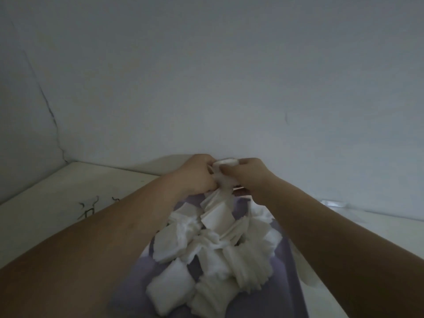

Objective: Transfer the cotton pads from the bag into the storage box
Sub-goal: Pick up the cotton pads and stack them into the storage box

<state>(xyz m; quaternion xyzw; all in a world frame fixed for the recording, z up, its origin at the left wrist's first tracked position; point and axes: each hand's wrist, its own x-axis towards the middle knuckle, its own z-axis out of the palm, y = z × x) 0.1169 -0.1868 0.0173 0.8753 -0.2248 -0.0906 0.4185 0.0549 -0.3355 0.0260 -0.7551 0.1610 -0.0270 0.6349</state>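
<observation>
While above storage box [289,267], bag [224,167] in left hand [197,175], right hand [250,178]; scribble [88,208] illegible

Cotton pads [213,255] heaped in storage box [291,267]; box on table [46,191].

Pale wall [206,65], scribbled tabletop [39,198]

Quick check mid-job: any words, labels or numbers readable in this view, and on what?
No readable text anywhere.
The dark marks on the table: a scrawl, not legible as words.
The bag, cotton pads and storage box: no print or label shows in this dim view.
</observation>
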